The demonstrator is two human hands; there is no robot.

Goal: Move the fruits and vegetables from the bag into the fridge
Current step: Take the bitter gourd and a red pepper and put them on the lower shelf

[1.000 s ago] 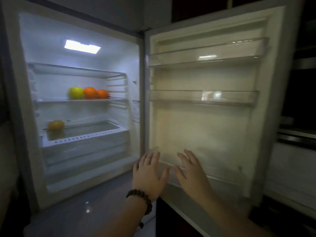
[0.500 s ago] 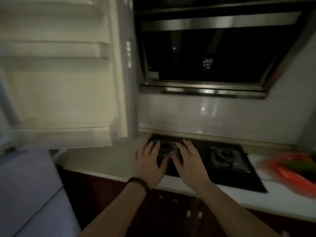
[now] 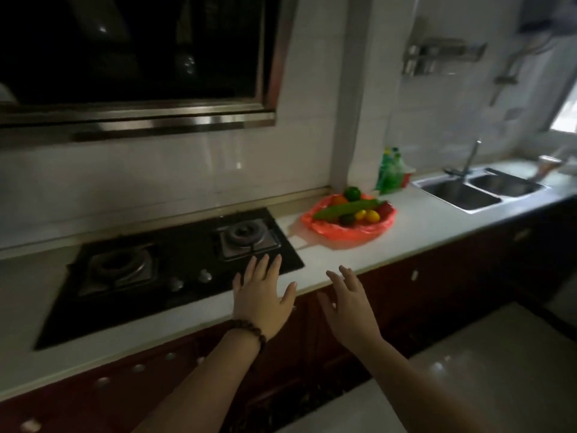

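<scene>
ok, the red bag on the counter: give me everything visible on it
The bag is thin red-orange plastic, glossy and crumpled, its mouth rolled wide open like a shallow bowl. It sits on the white counter, right of the stove and left of the sink, near the wall. Inside lie a long green cucumber, a green round fruit at the back, an orange one, yellow ones, something red and a dark piece. Neither hand touches it.
</scene>
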